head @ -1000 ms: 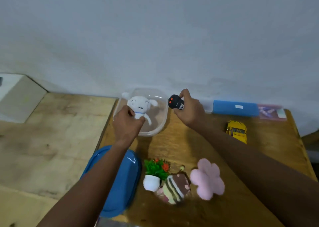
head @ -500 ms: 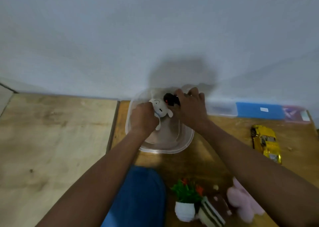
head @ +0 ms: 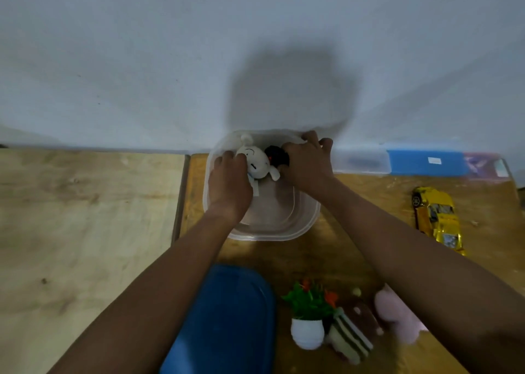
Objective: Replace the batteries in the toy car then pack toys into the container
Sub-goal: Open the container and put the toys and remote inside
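Container [head: 272, 235], by the wall [head: 142, 61], was entered within the last second: white plush toy [head: 255, 162], gripped by the left hand [head: 230, 186], and black toy [head: 275, 155], grasped by the right hand [head: 308, 164], are held inside it. Packing judged begun; toy car [head: 437, 220] outside.

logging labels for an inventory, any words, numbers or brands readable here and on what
No text can be read in this view.
blue box: its small white label is too blurred to read.
pink packet: printed, but any words are too blurred.
white plush toy: its hanging tag shows nothing legible.
yellow toy car: no legible marks.
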